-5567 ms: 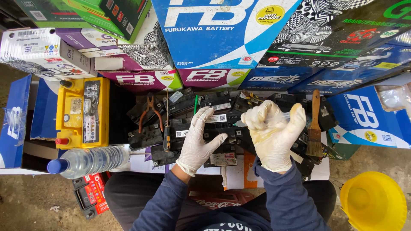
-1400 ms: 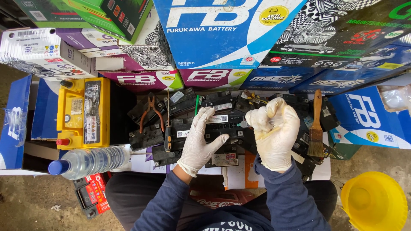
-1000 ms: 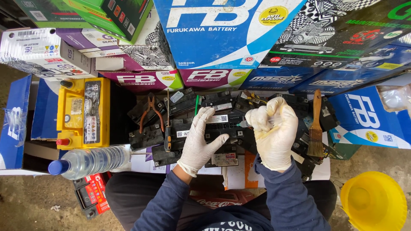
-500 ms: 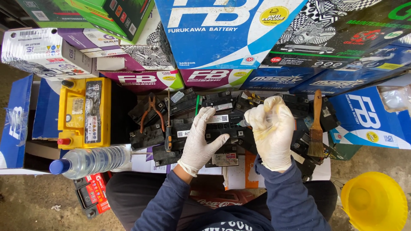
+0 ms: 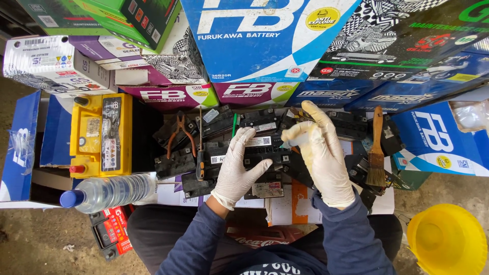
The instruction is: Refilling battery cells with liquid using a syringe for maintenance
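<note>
A wall of cardboard boxes (image 5: 265, 35) in blue, purple, green and black fills the far edge. Below it, at the left, a yellow battery (image 5: 99, 133) lies flat inside an open blue box (image 5: 23, 142). A yellow funnel (image 5: 447, 239) sits on the floor at the lower right corner. A clear water bottle (image 5: 107, 191) with a blue cap lies on its side just below the yellow battery.

In the middle, a cluster of small black batteries (image 5: 224, 153) lies on white paper. The left hand (image 5: 237, 168), gloved in white, rests flat on them with fingers spread, gripping nothing. The right hand (image 5: 321, 147), also gloved, is over the right part of the cluster, its thumb and fingers pinched narrowly on a small clear syringe (image 5: 298, 141) that is mostly hidden by the glove.

A paintbrush (image 5: 376, 147) with a wooden handle lies at the right edge of the cluster. Red-handled pliers (image 5: 179, 133) and a screwdriver (image 5: 199, 158) lie on the batteries to the left of the left hand.
</note>
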